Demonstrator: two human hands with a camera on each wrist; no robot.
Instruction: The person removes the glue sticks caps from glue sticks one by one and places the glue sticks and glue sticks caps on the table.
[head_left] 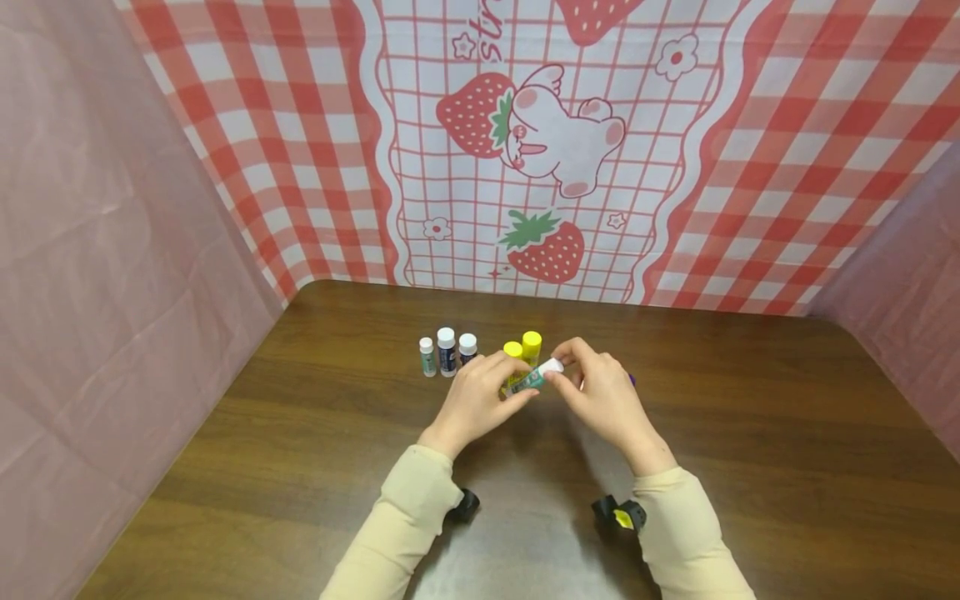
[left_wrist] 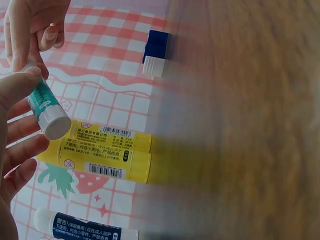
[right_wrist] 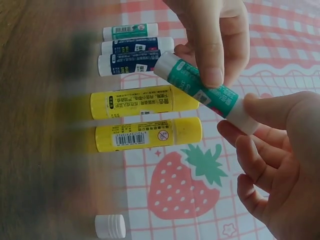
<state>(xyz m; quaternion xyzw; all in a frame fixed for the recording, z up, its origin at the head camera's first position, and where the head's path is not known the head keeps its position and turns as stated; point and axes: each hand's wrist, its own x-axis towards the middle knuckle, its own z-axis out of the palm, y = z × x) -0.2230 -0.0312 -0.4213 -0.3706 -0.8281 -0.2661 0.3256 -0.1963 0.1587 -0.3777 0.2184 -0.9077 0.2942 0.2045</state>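
Glue stick with a green label is being held aslant above the desk, in front of the upright row, and is being grasped by both hands at once. Its labelled barrel is being pinched by the left grip, the thumb lying along the print, while the white end on the other side is being pinched between thumb and fingers by the right grip. Behind the hands, a row is being formed by five upright sticks: at the far left a slim green-and-white stick, next to it two navy glue sticks with white caps, and then two yellow glue sticks. In the head view, the second navy one and the yellow pair are being partly covered by the left hand and the held stick. Near the right hand, a short blue piece with a ridged white part is standing apart from the yellow pair; what it is cannot be told. Beyond the desk, a checked strawberry cloth is being displayed.
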